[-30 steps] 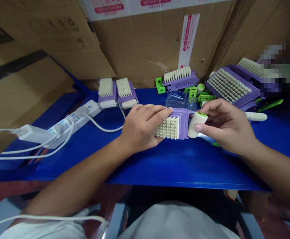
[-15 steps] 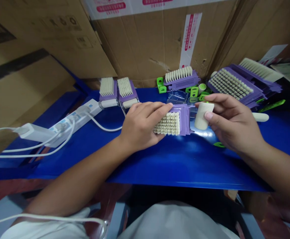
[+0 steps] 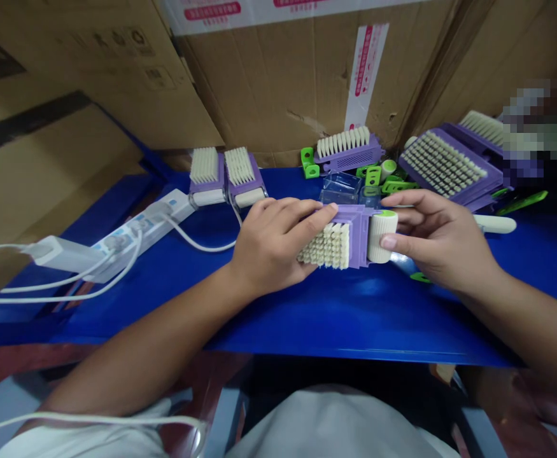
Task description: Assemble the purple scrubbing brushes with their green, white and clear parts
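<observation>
Head view, as I watch from afar: the left hand (image 3: 271, 245) has its fingers closed over the back of a purple plastic brush (image 3: 357, 236), bristles outward, while the right hand (image 3: 438, 245) pinches a cream roller (image 3: 382, 236) against the brush's end. Both sit on the blue table (image 3: 354, 318), just nearer me than a clear plastic box (image 3: 340, 189). Looks light and stiff; I'd take the purple body, not the bristles

we have a table (image 3: 354, 324) in front of us, with cardboard boxes (image 3: 288, 76) behind it. a power strip (image 3: 149, 232) lies on the table to the left. our left hand (image 3: 271, 245) holds a brush (image 3: 328, 246), and our right hand (image 3: 438, 238) holds a short tube (image 3: 382, 236) against its end. behind them lie two brushes (image 3: 205, 168), a plastic box (image 3: 340, 189), small parts (image 3: 397, 186), and more brushes (image 3: 450, 162) to the right.
</observation>
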Demonstrator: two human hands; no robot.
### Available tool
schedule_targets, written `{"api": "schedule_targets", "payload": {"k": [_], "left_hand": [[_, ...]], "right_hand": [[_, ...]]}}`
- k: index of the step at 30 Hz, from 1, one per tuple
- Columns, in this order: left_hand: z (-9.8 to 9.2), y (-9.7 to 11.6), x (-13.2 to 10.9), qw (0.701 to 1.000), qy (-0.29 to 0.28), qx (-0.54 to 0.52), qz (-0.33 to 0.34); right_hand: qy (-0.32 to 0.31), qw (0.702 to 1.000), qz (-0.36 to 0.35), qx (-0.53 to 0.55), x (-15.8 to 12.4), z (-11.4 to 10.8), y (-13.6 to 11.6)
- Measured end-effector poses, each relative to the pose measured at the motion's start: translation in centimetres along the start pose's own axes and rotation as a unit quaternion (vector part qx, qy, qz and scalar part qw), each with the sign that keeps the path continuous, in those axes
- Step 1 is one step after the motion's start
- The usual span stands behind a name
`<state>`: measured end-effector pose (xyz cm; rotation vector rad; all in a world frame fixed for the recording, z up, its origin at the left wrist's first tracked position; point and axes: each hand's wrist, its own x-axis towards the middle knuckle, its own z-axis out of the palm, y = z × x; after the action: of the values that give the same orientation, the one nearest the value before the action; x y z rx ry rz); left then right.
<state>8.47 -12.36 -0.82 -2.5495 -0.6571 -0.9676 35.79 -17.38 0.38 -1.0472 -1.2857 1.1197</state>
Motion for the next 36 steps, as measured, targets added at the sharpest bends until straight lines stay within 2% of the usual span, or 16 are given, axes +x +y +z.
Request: {"api": "schedule_targets", "payload": {"k": [3,11,18,28,36], "left_hand": [[-0.1,0.1,0.0,1.0,0.009,-0.003,0.008],[-0.1,0.3,-0.1,1.0,0.006,0.004,0.01],[0.0,0.4,-0.3,1.0,-0.024,-0.004,0.0],[-0.2,0.8,-0.3,0.999,-0.033,-0.008,-0.005],[-0.1,0.9,0.0,1.0,-0.021,0.016,-0.005]], "right_hand": [[0.009,0.999,0.019,0.024,0.0,0.0,-0.1],[0.028,0.999,0.015,0.024,-0.3,0.5,-0.4],[0.036,0.999,0.025,-0.013,-0.3,0.4,-0.2],[0.05,0.998,0.019,-0.038,-0.9,0.9,-0.8],[0.034,0.997,0.067,-0.003,-0.6,0.6,-0.7]]}}
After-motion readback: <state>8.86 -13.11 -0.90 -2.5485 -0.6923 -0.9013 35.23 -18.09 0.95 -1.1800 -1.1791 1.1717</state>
